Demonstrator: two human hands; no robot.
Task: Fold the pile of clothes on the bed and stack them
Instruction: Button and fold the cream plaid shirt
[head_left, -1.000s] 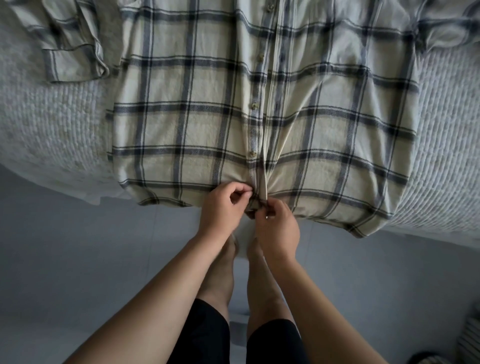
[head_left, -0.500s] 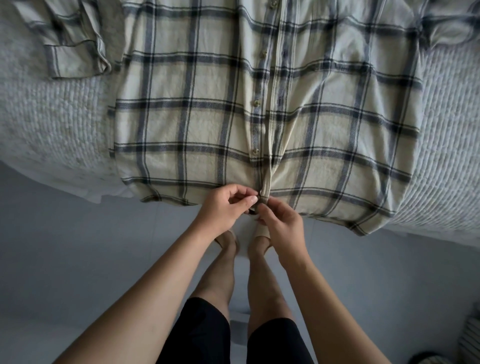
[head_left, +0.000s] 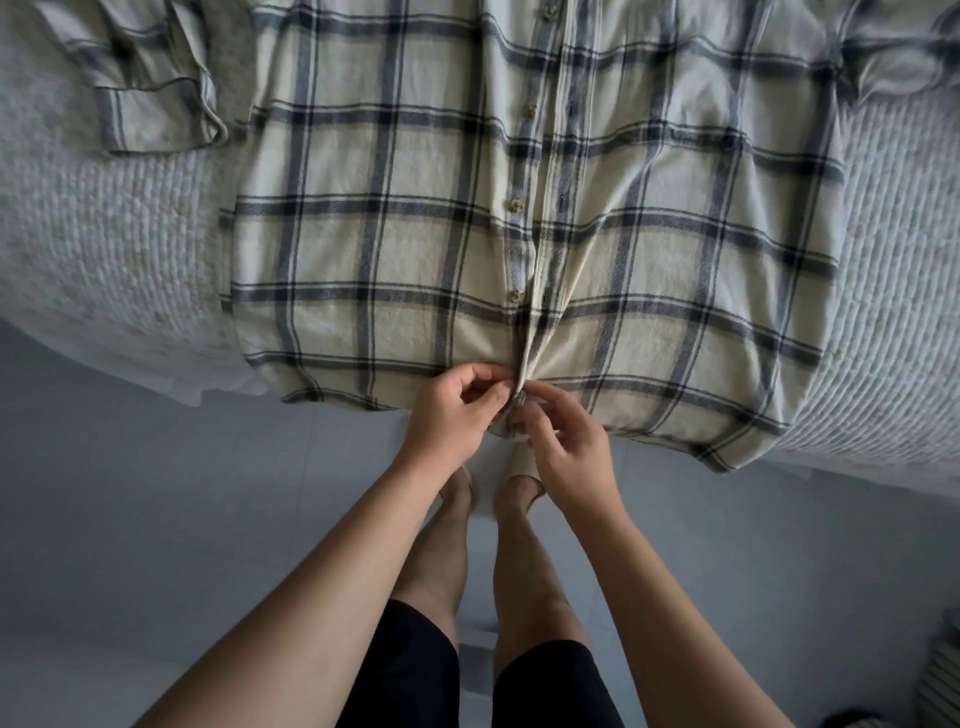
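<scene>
Hands meet at the hem of a plaid shirt (head_left: 415, 234) laid front-up across a bed (head_left: 104, 234), its lower edge hanging just over the side above a grey floor (head_left: 156, 493). The left hand (head_left: 449, 415) and the right hand (head_left: 566, 447) each pinch the bottom of the button placket between curled fingers and thumb — seemingly fastening or aligning the lowest button, though the button itself is hidden behind the fingers. To do this well, both front edges should be drawn level at the hem and the cloth kept taut and flat, so the front lies square before any fold. Beyond the hands, the buttons (head_left: 517, 296) run up the placket with the two fronts lying side by side; whether they are fastened cannot be told. Farther off, a cuffed sleeve (head_left: 156, 98) lies bunched on the bedcover at upper left. No container — box, basket or drawer — appears anywhere in view.
</scene>
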